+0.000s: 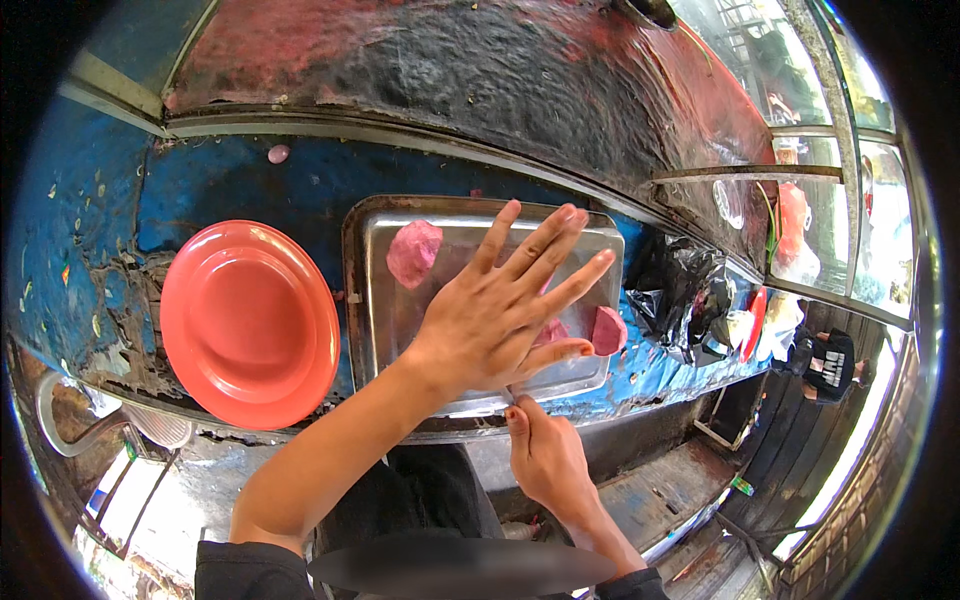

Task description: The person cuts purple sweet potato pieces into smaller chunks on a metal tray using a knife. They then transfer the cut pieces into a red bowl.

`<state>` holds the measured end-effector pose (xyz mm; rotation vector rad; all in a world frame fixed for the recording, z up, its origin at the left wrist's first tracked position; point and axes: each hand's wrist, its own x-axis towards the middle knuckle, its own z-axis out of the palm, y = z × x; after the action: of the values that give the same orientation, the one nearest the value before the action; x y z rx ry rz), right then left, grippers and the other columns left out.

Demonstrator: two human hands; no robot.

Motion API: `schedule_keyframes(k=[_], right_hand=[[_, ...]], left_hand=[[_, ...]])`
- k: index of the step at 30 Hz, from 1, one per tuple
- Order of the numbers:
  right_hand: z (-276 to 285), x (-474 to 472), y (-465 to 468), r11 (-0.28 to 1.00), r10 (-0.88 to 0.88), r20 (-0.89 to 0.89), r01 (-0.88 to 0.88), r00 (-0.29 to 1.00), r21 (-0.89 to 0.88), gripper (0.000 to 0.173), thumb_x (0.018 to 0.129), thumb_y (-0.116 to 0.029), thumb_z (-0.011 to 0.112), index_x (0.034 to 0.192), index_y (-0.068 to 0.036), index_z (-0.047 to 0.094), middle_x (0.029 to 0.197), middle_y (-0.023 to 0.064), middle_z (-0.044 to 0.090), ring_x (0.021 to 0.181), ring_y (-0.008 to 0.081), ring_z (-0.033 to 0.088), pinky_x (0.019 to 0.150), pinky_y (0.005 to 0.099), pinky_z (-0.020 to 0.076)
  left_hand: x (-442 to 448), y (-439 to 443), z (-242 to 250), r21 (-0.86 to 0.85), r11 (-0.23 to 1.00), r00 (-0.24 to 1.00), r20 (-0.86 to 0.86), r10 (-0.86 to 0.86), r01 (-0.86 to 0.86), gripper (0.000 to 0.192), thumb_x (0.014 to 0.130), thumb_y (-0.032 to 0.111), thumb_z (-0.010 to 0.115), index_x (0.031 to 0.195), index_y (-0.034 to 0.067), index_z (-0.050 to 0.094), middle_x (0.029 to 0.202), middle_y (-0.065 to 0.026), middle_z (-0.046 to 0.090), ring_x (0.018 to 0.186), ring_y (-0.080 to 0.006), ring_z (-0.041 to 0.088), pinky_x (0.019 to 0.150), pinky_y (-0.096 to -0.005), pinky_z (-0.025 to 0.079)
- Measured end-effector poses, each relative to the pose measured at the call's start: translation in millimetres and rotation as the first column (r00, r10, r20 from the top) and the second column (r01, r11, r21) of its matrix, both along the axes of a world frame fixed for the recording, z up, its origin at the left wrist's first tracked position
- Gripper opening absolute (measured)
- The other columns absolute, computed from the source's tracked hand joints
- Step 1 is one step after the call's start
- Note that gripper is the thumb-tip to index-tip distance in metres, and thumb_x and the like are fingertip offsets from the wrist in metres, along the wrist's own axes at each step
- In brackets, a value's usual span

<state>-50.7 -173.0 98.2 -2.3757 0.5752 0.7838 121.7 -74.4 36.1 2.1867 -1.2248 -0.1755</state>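
A rectangular metal tray (390,322) lies on a worn blue tabletop before me. My left hand (499,315) is over it, palm down with the fingers spread, and hides much of its middle. A pink piece of food (415,253), perhaps peeled onion or root, lies at the tray's upper left. Another pink piece with a flat cut face (610,331) lies at the right edge, and more pink shows beneath my left hand. At the tray's near edge my right hand (551,454) is closed around a slim handle, seemingly a knife's, whose far part goes under my left hand.
An orange-red plastic plate (251,322) sits left of the tray. One small pink bulb (278,154) lies behind it. Black plastic bags (679,292) are bunched at the right. A metal-framed ledge (375,142) runs behind the tray. Far right is another person (831,366) in a black shirt.
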Motion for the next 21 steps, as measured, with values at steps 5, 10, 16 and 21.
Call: schedule_keyframes(k=[5, 10, 16, 21], right_hand=[[-4.5, 3.1, -2.0, 0.997, -0.036, -0.023, 0.037, 0.999, 0.062, 0.037, 0.115, -0.036, 0.044, 0.110, -0.004, 0.063, 0.075, 0.0308, 0.067, 0.076, 0.0557, 0.066, 0.068, 0.0658, 0.0493], [-8.5, 2.1, 1.1, 0.996, -0.061, 0.006, 0.061, 0.998, 0.064, 0.037, 0.115, -0.035, 0.043, 0.112, -0.004, 0.063, 0.077, 0.0309, 0.068, 0.077, 0.0555, 0.066, 0.069, 0.0640, 0.0503], [-13.4, -3.2, -0.4, 0.997, -0.056, 0.058, 0.053, 0.997, 0.054, 0.042, 0.115, -0.036, 0.044, 0.100, -0.002, 0.062, 0.077, 0.0299, 0.066, 0.076, 0.0554, 0.064, 0.066, 0.0639, 0.0480], [-19.1, -7.6, -2.2, 0.992, -0.088, 0.178, 0.070, 0.980, 0.107, 0.041, 0.116, -0.036, 0.043, 0.097, -0.003, 0.060, 0.073, 0.0290, 0.064, 0.072, 0.0549, 0.062, 0.064, 0.0640, 0.0453]], left_hand=[[-1.6, -1.1, -6.7, -0.031, 1.000, 1.000, -0.013, 0.002, -0.002, 0.086, 0.104, 0.070, 0.043, 0.174, 0.023, 0.024, 0.180, -0.0155, 0.018, 0.168, -0.0274, 0.012, 0.135, -0.0571, 0.000], [2.6, -5.8, -8.8, 0.017, 1.000, 1.000, 0.031, -0.005, 0.004, 0.087, 0.105, 0.071, 0.038, 0.174, 0.023, 0.020, 0.181, -0.0151, 0.016, 0.168, -0.0262, 0.009, 0.136, -0.0540, 0.000], [1.3, 11.9, -7.3, -0.448, 0.884, 0.989, -0.114, 0.095, -0.136, 0.054, 0.109, 0.036, 0.055, 0.156, 0.010, 0.050, 0.158, -0.0194, 0.052, 0.152, -0.0367, 0.043, 0.125, -0.0525, 0.032], [-48.3, 55.1, 3.0, -0.630, 0.558, 0.822, -0.254, 0.509, -0.540, 0.017, 0.095, -0.006, 0.064, 0.110, -0.002, 0.069, 0.104, -0.0172, 0.073, 0.095, -0.0357, 0.070, 0.089, -0.0432, 0.058]])
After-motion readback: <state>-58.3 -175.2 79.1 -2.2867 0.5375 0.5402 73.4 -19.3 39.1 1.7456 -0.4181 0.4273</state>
